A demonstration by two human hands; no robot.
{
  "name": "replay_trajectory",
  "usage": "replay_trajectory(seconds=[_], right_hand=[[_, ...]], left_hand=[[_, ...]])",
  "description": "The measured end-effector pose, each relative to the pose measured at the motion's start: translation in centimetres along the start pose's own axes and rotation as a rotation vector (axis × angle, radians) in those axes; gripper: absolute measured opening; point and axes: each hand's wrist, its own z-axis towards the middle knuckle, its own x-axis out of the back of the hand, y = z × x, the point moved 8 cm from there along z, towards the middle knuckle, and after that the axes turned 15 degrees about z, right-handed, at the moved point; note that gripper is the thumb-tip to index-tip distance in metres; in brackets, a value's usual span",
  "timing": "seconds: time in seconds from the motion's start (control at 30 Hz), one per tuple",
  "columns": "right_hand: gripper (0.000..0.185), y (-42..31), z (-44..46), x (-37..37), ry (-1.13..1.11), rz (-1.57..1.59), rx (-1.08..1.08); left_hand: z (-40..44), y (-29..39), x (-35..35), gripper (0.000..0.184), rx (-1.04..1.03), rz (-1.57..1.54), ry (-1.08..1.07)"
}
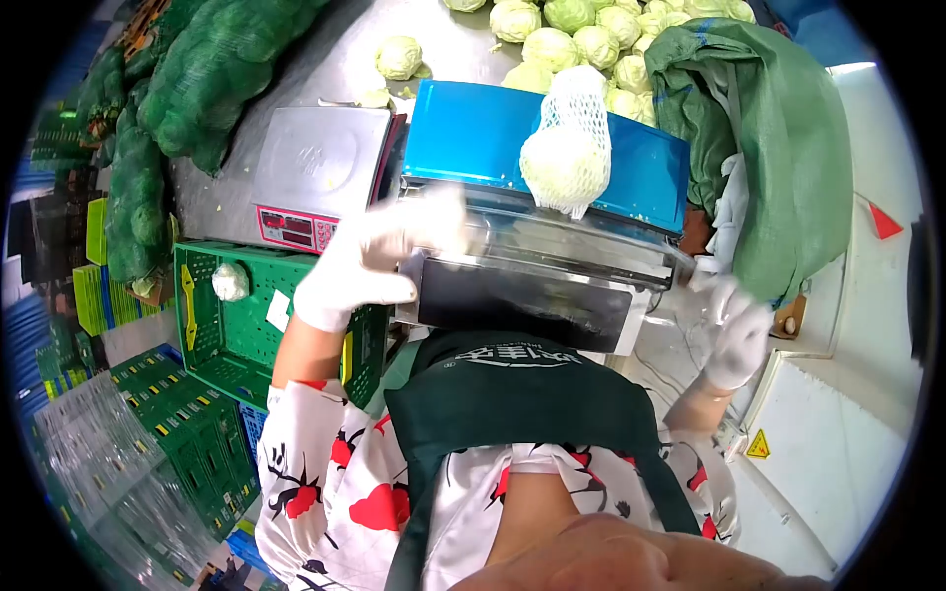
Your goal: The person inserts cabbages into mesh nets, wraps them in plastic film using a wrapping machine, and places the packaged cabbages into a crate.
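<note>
My left hand (pixel 379 251), in a white glove, is at the left end of a metal-and-black machine (pixel 522 300). Its thumb stands apart from the fingers, whose tips are blurred. At the machine's right end is my right hand (pixel 734 335), also gloved, with bent fingers smeared by motion; whether it holds anything is unclear. A pale round cabbage in white foam netting (pixel 567 163) rests on the blue panel (pixel 458 133) behind the machine. Shiny clear material, possibly film, shows between the hands along the machine's top.
A scale (pixel 320 158) sits left of the blue panel. Below it, a green crate (pixel 212 345) holds a wrapped white item (pixel 231 282). Several cabbages (pixel 552 49) lie behind. Green net sacks (pixel 212 74) are at left, a green sack (pixel 798 148) at right.
</note>
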Motion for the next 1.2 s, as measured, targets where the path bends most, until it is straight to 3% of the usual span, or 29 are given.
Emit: replay_trajectory(seconds=[0.07,0.1,0.2,0.23,0.27,0.33,0.47,0.5,0.6,0.63,0.67,0.7,0.73,0.87,0.93,1.03,1.07,1.13,1.17,1.2], right_hand=[[0.069,-0.2,5.6,-0.1,0.336,-0.215,-0.06],[0.1,1.6,9.6,-1.3,0.1,-0.463,-0.108],[0.124,12.8,13.4,0.6,-0.408,-1.119,-0.119],[0.121,16.3,13.5,1.4,-0.44,-1.077,-0.179],[0.119,17.7,13.8,1.6,-0.326,-0.772,-0.314],[0.1,17.6,14.3,2.1,-0.267,-0.646,-0.286],[0.07,18.6,9.4,1.9,0.094,-0.174,-0.667],[0.059,18.2,7.0,1.3,0.176,-0.111,-0.772],[0.06,17.0,-1.2,-3.0,0.146,0.002,-0.971],[0.061,17.5,-5.0,-3.5,0.172,-0.049,-1.085],[0.062,18.5,-8.0,-3.3,0.197,-0.107,-1.185],[0.063,19.6,-9.8,-4.0,0.119,-0.079,-1.226],[0.063,20.1,-10.4,-6.2,0.336,0.215,-1.205],[0.064,24.4,-12.0,-5.4,0.376,0.237,-1.368],[0.061,23.0,-11.8,-6.5,0.358,0.284,-1.435],[0.051,25.1,-15.9,-5.4,0.575,0.86,-1.354],[0.047,25.3,-16.7,-5.4,0.645,1.052,-1.299],[0.043,24.4,-16.8,-4.1,0.325,0.315,-1.159],[0.037,23.2,-16.4,-3.2,0.293,-0.057,-0.991],[0.032,21.4,-16.3,-3.3,0.256,-0.417,-0.81]], left_hand=[[5.8,2.0,1.6,0.121,-0.222,0.651,0.244],[8.7,0.0,2.3,0.128,-0.197,0.9,0.207],[14.7,-9.1,2.1,0.135,-0.271,1.447,0.06],[15.8,-11.6,1.5,0.13,-0.183,1.19,-0.011],[16.4,-13.1,1.0,0.126,-0.097,0.929,-0.081],[16.6,-13.3,1.3,0.11,0.017,0.741,-0.082],[13.7,-14.8,0.3,0.077,0.362,0.18,0.022],[12.1,-15.3,-1.0,0.063,0.346,0.132,0.0],[3.1,-13.7,-7.0,0.063,0.709,0.06,-0.207],[0.6,-15.1,-8.7,0.067,0.717,-0.069,-0.3],[-2.0,-17.5,-9.9,0.069,0.754,-0.094,-0.144],[-3.0,-18.2,-9.8,0.071,0.783,-0.062,-0.206],[-4.1,-18.8,-10.0,0.072,0.81,-0.032,-0.271],[-6.5,-24.6,-8.9,0.071,0.968,-0.132,-0.065],[-7.4,-23.4,-9.3,0.07,0.945,-0.191,-0.101],[-8.7,-20.6,-10.4,0.06,0.906,-0.618,-0.096],[-9.2,-20.8,-9.7,0.058,0.846,-0.492,-0.102],[-10.1,-21.9,-9.1,0.058,0.717,-0.249,-0.118],[-10.3,-21.8,-8.6,0.056,0.583,0.034,-0.02],[-10.9,-20.5,-7.0,0.05,0.529,0.696,0.033]])
